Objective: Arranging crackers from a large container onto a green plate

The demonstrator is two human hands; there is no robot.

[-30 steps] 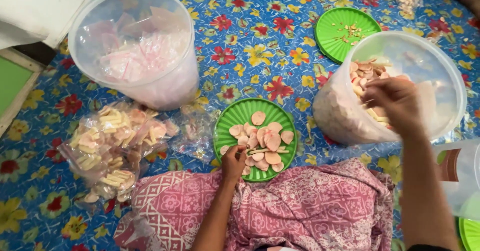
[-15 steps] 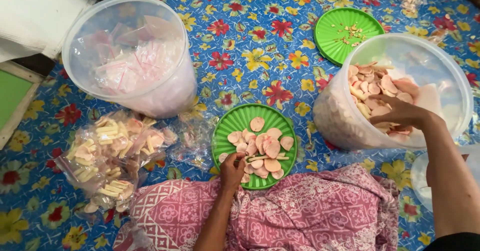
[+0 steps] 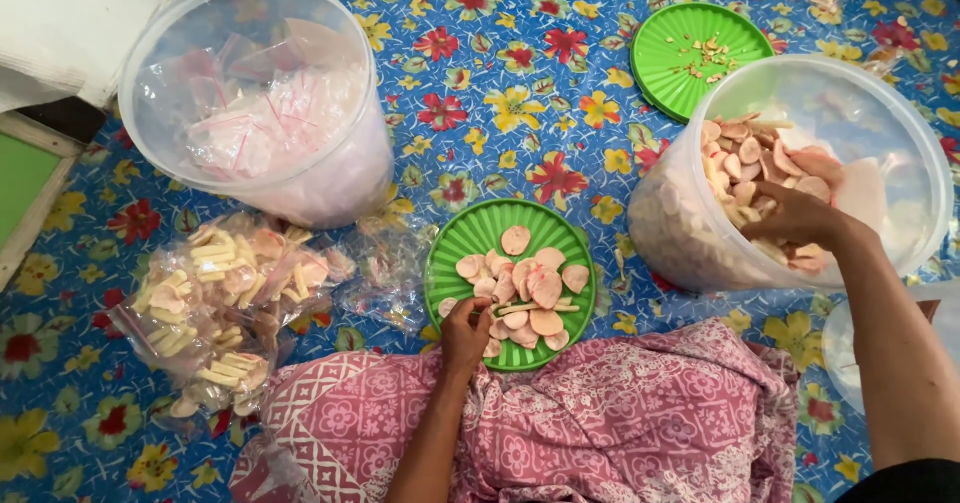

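My left hand (image 3: 467,328) rests at the near edge of a green round lid (image 3: 480,233) used as a plate, its fingers curled on pink and cream cracker slices (image 3: 525,288) piled there. My right hand (image 3: 795,218) reaches down into a large clear plastic tub (image 3: 930,163) at the right, palm down, with its fingers closed among the crackers (image 3: 745,153) inside. The fingertips are partly buried in the slices.
A second clear tub (image 3: 140,53) at upper left holds empty plastic bags. Filled cracker bags (image 3: 215,303) lie at left and an empty bag (image 3: 385,263) beside the plate. Another green lid (image 3: 700,53) lies behind. Pink patterned cloth (image 3: 600,423) covers my lap on a blue floral mat.
My right hand has dropped from above the tub's rim down into the crackers. My left hand has stayed at the plate's near edge.
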